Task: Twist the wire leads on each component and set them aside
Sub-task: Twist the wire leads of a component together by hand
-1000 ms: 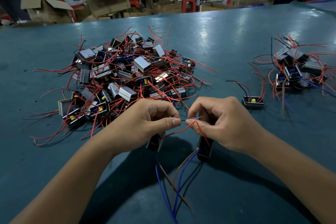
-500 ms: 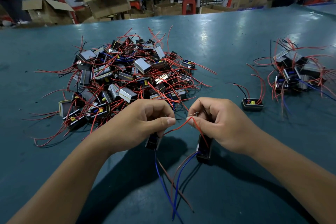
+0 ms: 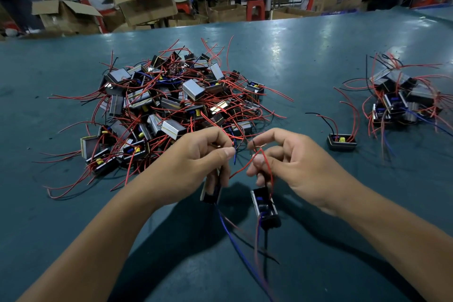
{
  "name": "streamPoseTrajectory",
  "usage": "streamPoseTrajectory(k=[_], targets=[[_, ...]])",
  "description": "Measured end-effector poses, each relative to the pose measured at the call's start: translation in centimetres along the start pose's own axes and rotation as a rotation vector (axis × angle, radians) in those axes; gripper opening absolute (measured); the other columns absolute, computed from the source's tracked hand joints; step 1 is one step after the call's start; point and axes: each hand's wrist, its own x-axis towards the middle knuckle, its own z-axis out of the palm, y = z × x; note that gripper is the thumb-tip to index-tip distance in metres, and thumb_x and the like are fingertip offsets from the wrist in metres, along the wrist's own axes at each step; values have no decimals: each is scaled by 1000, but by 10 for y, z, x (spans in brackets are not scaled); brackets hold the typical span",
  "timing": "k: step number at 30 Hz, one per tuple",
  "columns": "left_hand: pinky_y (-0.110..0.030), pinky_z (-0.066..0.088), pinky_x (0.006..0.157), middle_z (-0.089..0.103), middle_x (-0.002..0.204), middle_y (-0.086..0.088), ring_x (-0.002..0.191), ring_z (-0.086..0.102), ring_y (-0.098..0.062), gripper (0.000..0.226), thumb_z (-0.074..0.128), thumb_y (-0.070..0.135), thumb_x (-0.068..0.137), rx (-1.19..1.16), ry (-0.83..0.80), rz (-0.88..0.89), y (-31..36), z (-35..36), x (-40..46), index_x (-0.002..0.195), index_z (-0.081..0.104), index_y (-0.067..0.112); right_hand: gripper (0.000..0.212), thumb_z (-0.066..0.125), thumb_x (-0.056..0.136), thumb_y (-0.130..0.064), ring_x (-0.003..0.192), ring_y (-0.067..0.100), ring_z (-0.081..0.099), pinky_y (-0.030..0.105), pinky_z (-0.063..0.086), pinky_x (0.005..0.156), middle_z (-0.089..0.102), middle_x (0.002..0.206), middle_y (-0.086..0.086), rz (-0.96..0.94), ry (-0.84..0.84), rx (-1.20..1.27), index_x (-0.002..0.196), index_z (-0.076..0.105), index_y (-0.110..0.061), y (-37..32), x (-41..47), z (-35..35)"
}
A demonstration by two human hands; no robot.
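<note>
Teal worktable [image 3: 282, 56]; workshop behind, cardboard boxes [image 3: 144, 1], seated workers.
Two parts held: left hand [image 3: 196, 157] pinches wire of part [image 3: 210, 190]; right hand [image 3: 291, 162] pinches red lead of part [image 3: 266, 206]. Big pile [image 3: 171, 105] left, small pile [image 3: 402, 100] right, one single [image 3: 342, 142].

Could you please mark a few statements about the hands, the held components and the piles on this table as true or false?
1. The left hand pinches wire near its fingertips. True.
2. The big pile of components lies to the person's right. False: it lies to the left; the smaller pile is on the right.
3. Two components hang below the hands, one under the left and one under the right hand. True.
4. A single component rests on the table between the hands and the smaller pile. True.
5. The table is red. False: it is teal.
</note>
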Motion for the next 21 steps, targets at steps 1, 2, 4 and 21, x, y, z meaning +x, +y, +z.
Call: streamPoseTrajectory(k=[1,2,4,21], targets=[[-18,42,49,70,67,-14,45,59,-26,17,50,18,104,-1,4,6,0,2,0,91,52,8,9,58,96,-4,57,15,62,24,53,57,73,74,9,-9,17,15,105,58,-6,-1,0,2],[-18,43,49,71,67,-14,45,59,-27,17,51,20,104,0,8,10,1,3,0,90,52,10,5,58,97,-4,55,14,60,25,52,58,73,72,8,-21,35,26,102,58,-6,0,-1,3],[-20,44,48,72,68,-14,45,60,-28,17,52,22,103,-2,14,14,1,6,0,90,53,12,7,58,98,-3,54,12,57,23,51,55,71,68,6,-38,69,44,96,62,-8,1,-2,6],[-27,48,46,72,67,-11,48,61,-30,19,62,21,98,-38,152,62,3,17,0,86,62,7,8,70,91,-18,59,9,49,18,41,56,58,64,-3,-156,166,32,86,74,-22,7,-3,12]])
